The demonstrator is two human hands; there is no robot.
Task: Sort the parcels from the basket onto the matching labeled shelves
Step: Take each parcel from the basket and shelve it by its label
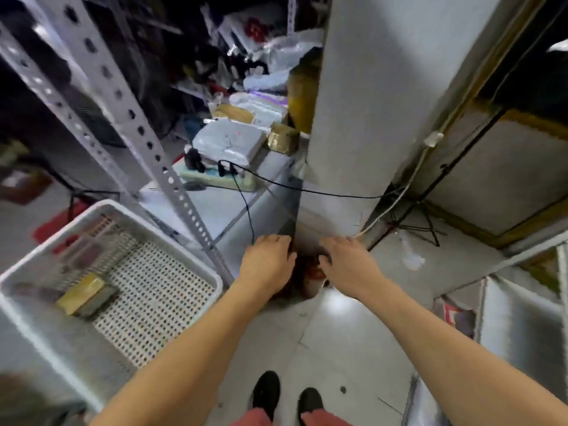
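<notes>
both hands grasp a dark reddish parcel (mostly hidden) w/ curled fingers, near basket.

Head camera looks steeply down, close over floor and basket.

White perforated basket, yellow parcel inside; black shoes; black cable (floor pale grey).
</notes>
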